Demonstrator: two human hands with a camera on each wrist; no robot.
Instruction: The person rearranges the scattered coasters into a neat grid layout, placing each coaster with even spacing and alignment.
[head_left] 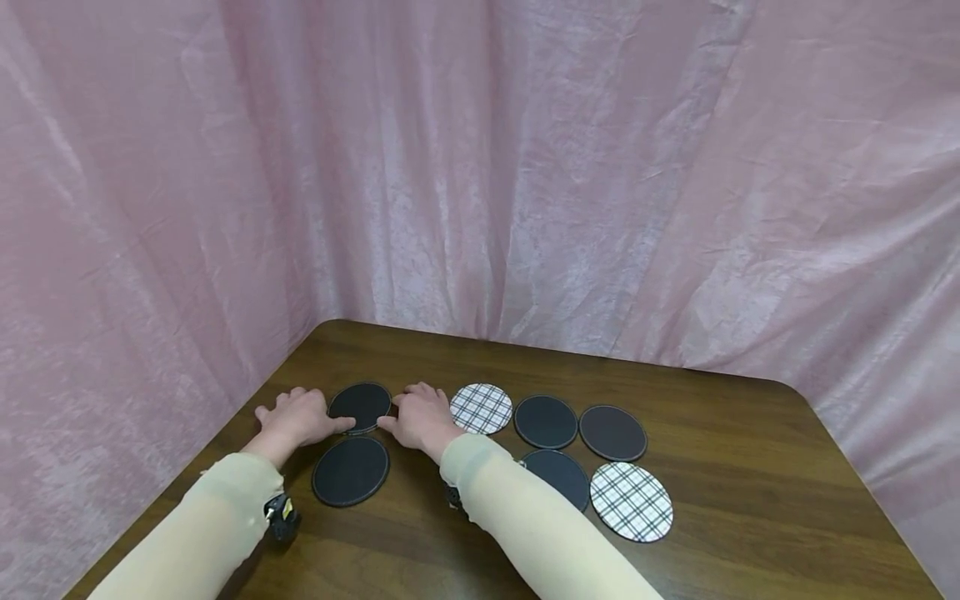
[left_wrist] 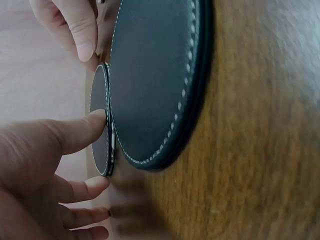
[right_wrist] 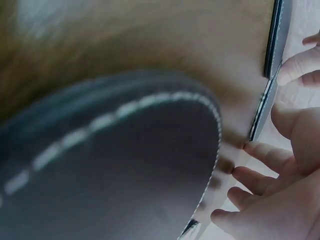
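Near the back left of the table lies a round black coaster [head_left: 363, 404] with pale edge stitching; a light strip shows along its rim in the left wrist view. On its left side is my left hand [head_left: 295, 421], the thumb [left_wrist: 85, 131] resting on the coaster and the other fingers spread. My right hand [head_left: 420, 417] is at its right side, with extended fingers; the index fingertip [right_wrist: 252, 147] is at the coaster's edge. Directly in front lies a second black coaster [head_left: 351, 472], which looms large in the left wrist view [left_wrist: 150, 80].
Right of my right hand lie a checked white coaster [head_left: 482, 408], a black one [head_left: 546, 422] and a dark brown one [head_left: 612, 432]. Nearer are another dark coaster [head_left: 558, 475], partly behind my right sleeve, and a checked one [head_left: 632, 502]. Pink curtains [head_left: 480, 167] surround the wooden table [head_left: 750, 483].
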